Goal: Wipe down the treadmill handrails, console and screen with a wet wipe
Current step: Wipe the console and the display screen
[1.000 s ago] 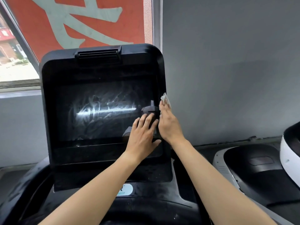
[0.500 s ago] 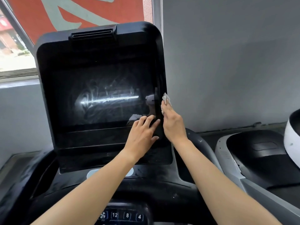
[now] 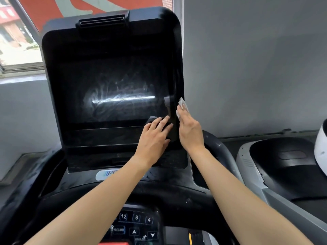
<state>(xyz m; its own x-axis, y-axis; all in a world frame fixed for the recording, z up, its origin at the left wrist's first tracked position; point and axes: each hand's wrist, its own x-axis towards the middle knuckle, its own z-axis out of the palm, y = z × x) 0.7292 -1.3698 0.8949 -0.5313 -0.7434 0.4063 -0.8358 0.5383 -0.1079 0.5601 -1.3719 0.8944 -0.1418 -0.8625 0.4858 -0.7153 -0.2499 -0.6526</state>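
The treadmill screen (image 3: 109, 89) stands tilted back in its black display housing (image 3: 152, 32), with pale smear streaks across its middle. At the screen's lower right corner the left hand (image 3: 154, 138) lies flat on the glass, its fingers (image 3: 159, 122) straight and slightly apart, holding nothing.

Just right of it, the right hand (image 3: 190, 131) stands edge-on against the housing's right edge. Its fingers (image 3: 181, 112) are straight and together, pressing the wet wipe (image 3: 183, 104) to that edge about halfway up; the thumb is hidden. The wipe pokes out past the fingertips.

That edge runs up and down, so it likely calls for a slide along it, and only the right hand has the wipe.

The keypad (image 3: 136, 225) with 12, 8 and 4 lies below, nearest the person; the right handrail (image 3: 217, 147) curves beneath the right wrist.
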